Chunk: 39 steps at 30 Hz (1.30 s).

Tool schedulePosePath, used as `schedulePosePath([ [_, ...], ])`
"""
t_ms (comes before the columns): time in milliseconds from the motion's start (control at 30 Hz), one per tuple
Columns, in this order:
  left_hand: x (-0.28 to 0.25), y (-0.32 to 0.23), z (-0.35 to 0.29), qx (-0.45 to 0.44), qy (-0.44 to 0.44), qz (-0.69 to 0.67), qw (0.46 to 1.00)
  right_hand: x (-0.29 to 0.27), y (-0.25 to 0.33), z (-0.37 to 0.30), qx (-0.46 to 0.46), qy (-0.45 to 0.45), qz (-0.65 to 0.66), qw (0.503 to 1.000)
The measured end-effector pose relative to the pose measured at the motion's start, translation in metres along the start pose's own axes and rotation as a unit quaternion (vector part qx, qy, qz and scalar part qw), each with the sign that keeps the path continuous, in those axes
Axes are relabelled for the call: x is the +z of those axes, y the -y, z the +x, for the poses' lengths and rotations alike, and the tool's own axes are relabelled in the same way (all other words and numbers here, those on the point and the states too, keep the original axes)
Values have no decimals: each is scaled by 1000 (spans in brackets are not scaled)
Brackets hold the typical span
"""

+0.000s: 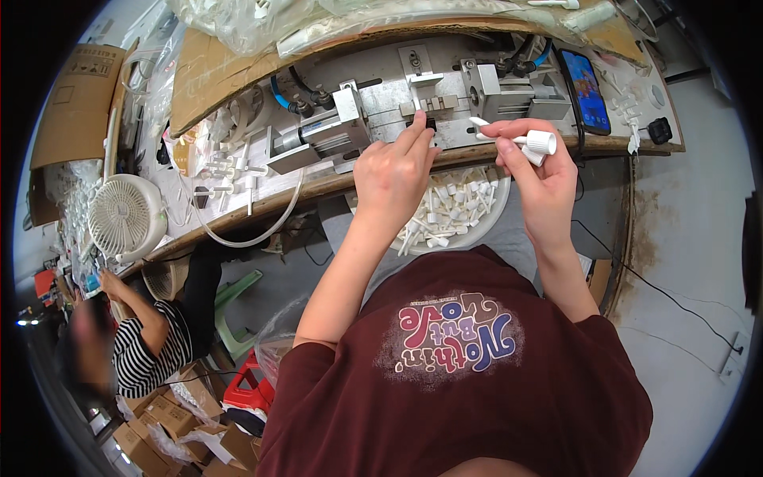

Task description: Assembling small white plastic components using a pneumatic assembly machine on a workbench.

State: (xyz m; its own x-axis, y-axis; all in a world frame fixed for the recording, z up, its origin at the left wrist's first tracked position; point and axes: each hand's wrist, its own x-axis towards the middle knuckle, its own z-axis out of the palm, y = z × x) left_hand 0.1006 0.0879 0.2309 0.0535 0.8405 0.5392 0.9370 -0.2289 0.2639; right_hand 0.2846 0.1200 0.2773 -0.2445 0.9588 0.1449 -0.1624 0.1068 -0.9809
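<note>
Workbench (pixel 274 181) with both bare hands over its front edge

Just below the front edge of the surface, a round white bowl (pixel 504 199) heaped with small white stemmed parts (pixel 453 208). Above that edge, reaches in with the left hand (pixel 391 175), index finger stretched toward a narrow pale piece (pixel 419 97) at the central metal fixture (pixel 441 102); cannot tell whether touching or gripping it. Farther right, over the same edge, pinches a white ribbed cap (pixel 541 143) with a stem between thumb and fingers of the right hand (pixel 550 173), with more white just beneath the cap. On either side of the fixture, metal clamp units (pixel 499 91). Near the right end, a lit phone (pixel 584 91). Toward the left end, loose white pieces (pixel 230 168) and a white fan (pixel 125 215). Along the far edge, bent cardboard (pixel 230 67) and clear plastic (pixel 262 20). Beyond the left end, a co-worker in a striped top (pixel 147 350).
</note>
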Motion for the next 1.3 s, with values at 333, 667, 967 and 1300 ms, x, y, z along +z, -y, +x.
schedulePosePath([
  [333, -33, -15, 4, -119, 75, -369, 919, -11, -20, 10, -401, 57, -413, 816],
  [667, -26, -16, -7, -45, -9, -187, 981, 1, -28, 17, -405, 28, -374, 834],
  [967, -9, 0, 6, 9, 34, 2, 999, 0, -20, 8, -336, 75, -307, 887],
  [1300, -6, 2, 2, 0, 18, -18, 1000, 3, -29, 5, -296, 21, -237, 925],
])
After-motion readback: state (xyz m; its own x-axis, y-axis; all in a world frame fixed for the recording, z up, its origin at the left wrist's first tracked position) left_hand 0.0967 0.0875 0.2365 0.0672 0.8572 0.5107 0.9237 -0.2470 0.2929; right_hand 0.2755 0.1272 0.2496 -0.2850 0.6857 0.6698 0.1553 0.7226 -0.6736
